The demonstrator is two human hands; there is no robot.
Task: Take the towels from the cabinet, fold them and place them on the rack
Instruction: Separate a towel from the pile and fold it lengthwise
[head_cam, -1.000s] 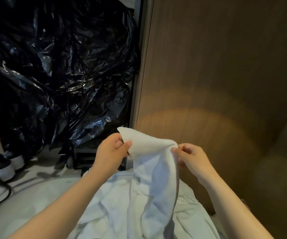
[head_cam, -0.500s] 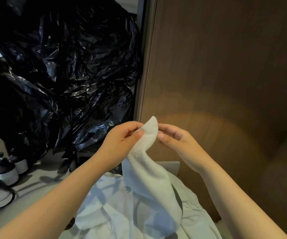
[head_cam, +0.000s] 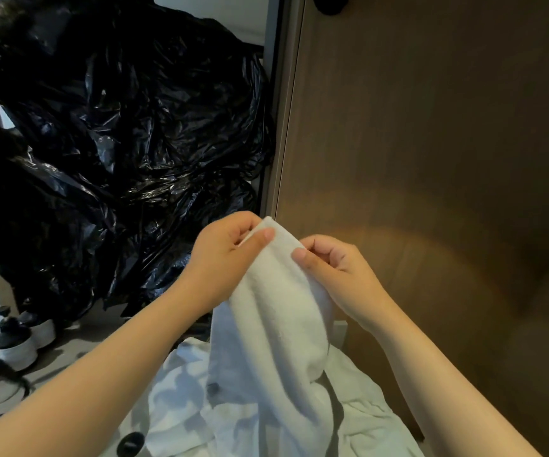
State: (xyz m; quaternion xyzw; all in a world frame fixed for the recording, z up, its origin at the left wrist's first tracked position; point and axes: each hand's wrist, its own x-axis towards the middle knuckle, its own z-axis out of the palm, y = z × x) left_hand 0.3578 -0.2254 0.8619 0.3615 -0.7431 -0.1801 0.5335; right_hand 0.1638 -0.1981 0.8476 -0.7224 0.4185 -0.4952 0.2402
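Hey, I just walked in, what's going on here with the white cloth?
A person holds a white towel up with both hands: the left hand and right hand pinch its top end close together. The rest hangs bunched over a heap of white linen. It is not folded flat yet, and no rack is in view.

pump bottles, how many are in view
2. The front pump bottle stands at the lower left edge; the rear pump bottle is just behind it, partly under the black plastic bags. Others may be hidden.
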